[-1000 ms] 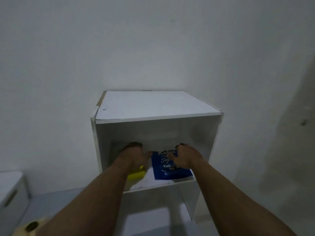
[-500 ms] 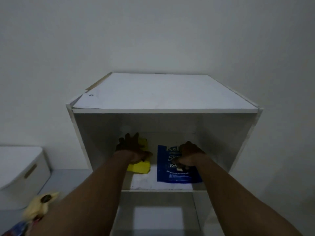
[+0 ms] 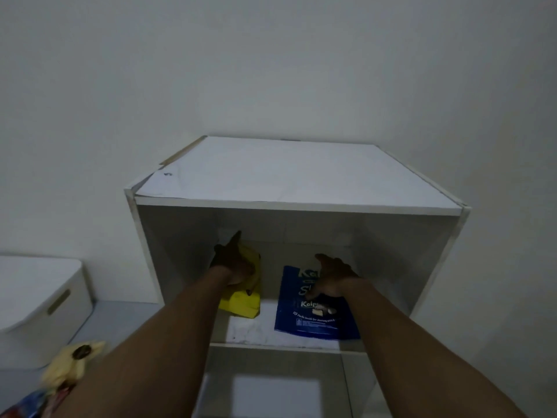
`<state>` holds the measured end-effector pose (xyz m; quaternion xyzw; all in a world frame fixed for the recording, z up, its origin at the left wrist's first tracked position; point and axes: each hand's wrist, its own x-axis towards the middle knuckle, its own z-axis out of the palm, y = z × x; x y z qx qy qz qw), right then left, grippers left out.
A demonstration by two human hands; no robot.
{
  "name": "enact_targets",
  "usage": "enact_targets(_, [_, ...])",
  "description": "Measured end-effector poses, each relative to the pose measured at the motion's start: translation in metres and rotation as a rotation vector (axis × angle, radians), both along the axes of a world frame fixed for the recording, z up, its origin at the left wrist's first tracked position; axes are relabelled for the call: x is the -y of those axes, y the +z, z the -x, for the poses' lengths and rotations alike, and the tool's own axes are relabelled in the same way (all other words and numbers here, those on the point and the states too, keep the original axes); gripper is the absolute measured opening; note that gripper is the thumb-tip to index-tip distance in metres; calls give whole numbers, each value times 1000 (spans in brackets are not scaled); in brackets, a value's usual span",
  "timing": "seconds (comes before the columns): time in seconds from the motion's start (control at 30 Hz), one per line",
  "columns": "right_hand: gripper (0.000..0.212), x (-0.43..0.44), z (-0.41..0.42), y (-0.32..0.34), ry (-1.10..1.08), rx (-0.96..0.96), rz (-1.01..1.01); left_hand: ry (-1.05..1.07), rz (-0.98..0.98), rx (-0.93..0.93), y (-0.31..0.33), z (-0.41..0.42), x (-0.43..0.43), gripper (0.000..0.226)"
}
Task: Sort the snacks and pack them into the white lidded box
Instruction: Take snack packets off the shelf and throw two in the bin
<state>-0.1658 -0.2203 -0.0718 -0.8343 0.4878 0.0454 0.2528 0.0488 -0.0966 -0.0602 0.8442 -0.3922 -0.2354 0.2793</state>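
Observation:
Both my arms reach into the upper compartment of a white open shelf unit (image 3: 298,203). My left hand (image 3: 233,263) is closed around the top of a yellow snack packet (image 3: 242,303) that rests on the shelf board. My right hand (image 3: 333,279) lies on the upper part of a flat blue snack pouch (image 3: 310,315), fingers spread over it; whether it grips the pouch is unclear. The white lidded box (image 3: 39,300) stands at the far left with its lid on and a slot handle facing me.
Loose snack packets, a pale yellow one (image 3: 72,360) and blue and red ones (image 3: 27,405), lie at the bottom left on a grey surface. A white wall rises behind the shelf unit. A lower compartment (image 3: 274,387) opens beneath the shelf board.
The view has drawn closer to the shelf unit. My left hand has closed on the yellow packet and tipped it up. My right hand stays on the blue pouch.

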Motion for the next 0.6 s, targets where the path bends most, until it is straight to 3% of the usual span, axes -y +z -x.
enact_targets(0.23, [107, -5, 2, 7, -13, -210, 92, -8, 145, -67, 9, 4, -8, 95])
enact_targets(0.5, [104, -8, 9, 8, -42, -138, 25, 5, 174, -21, 8, 9, -9, 66])
enact_targets(0.6, [113, -9, 8, 6, -52, -101, 5, 29, 205, -31, 7, 10, -9, 52])
